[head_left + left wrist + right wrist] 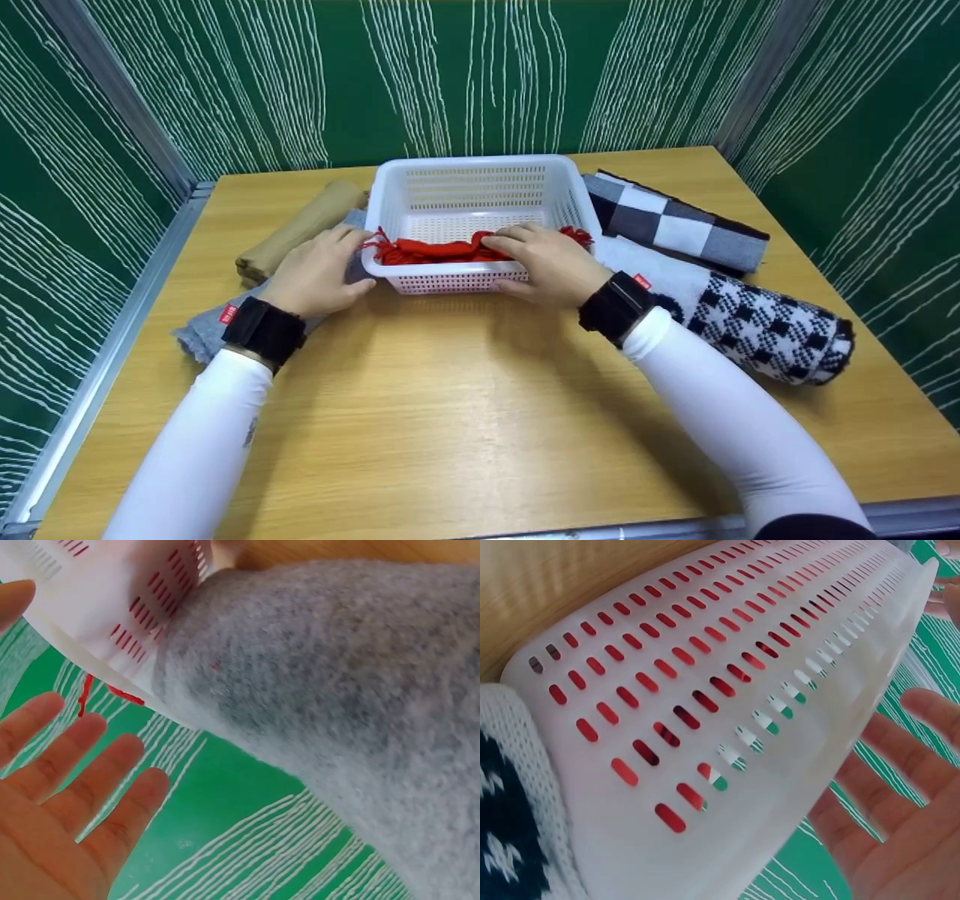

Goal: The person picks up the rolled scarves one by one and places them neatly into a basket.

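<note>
Basket (472, 163): smooth plastic, slight sheen. Red cloth (442, 252): matt, stringy fringe. Grey roll (322, 652): fuzzy, felt-like cloth. Patterned roll (772, 326): coarse knit. Tan roll (304, 229): matt, smoother cloth. Checked cloth (679, 217): matt. Tabletop (420, 420): wood-grain, smooth, soft glare. Frame (739, 112): dull metal. Wristbands (264, 331): matt fabric. Sleeves (195, 450): smooth, stretchy cloth.

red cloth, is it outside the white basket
No, the red cloth lies inside the white basket, along its near side.

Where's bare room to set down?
Yellow wooden tabletop before the white perforated plastic basket, between white-sleeved forearms; also inside, behind the red fringed cloth. Crowded: left, tan cloth roll, fuzzy grey roll; right, grey-white checked cloth, black-white knit roll.
</note>
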Motion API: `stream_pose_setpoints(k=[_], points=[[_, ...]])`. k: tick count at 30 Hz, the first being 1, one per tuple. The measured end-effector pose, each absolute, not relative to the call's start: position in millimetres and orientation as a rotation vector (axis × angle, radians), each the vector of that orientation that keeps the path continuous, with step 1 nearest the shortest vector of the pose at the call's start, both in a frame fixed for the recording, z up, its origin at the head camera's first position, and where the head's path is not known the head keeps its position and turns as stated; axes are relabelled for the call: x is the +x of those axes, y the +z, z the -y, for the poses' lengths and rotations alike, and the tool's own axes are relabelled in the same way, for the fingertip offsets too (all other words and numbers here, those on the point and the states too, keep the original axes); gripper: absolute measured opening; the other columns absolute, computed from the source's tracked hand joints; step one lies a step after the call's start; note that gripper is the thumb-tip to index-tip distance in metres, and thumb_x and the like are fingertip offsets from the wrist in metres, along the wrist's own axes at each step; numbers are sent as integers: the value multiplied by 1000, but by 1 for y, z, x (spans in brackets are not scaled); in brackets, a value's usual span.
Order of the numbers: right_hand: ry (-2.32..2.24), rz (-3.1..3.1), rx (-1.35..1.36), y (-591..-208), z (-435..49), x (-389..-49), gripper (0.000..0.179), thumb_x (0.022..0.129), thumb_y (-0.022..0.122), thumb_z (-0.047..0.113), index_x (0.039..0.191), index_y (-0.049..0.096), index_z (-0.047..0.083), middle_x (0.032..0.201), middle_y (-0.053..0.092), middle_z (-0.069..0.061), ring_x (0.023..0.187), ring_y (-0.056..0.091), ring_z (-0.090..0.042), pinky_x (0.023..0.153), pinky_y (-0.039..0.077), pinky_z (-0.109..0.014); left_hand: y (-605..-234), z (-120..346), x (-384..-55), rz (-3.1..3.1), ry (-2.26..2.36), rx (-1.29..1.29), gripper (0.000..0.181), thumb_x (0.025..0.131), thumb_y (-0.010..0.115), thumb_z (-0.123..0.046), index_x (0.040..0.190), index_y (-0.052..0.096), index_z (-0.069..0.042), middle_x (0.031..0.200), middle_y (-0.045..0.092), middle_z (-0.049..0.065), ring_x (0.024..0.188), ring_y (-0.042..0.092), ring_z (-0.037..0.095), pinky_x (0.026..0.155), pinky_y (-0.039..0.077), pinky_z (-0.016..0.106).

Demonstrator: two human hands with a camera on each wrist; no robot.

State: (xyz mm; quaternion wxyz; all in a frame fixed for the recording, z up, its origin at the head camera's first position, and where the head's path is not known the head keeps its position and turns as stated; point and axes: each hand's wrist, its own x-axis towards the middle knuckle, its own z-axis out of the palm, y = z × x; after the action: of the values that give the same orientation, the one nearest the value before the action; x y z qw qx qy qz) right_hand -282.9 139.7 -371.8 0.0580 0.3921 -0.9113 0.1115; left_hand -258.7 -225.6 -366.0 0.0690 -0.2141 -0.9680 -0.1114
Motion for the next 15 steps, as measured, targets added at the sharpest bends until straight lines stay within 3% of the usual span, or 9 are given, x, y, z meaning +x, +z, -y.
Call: stream_pose_setpoints(k=[15], points=[[321, 2749, 1238, -375, -133, -282, 70, 102, 75, 44, 159, 54, 10, 157, 60, -18, 145, 55, -41, 123, 44, -58, -363, 243, -254, 3055, -344, -539, 77, 92, 83, -31, 157, 51, -4, 156, 55, 24, 146, 53, 43, 123, 42, 63]])
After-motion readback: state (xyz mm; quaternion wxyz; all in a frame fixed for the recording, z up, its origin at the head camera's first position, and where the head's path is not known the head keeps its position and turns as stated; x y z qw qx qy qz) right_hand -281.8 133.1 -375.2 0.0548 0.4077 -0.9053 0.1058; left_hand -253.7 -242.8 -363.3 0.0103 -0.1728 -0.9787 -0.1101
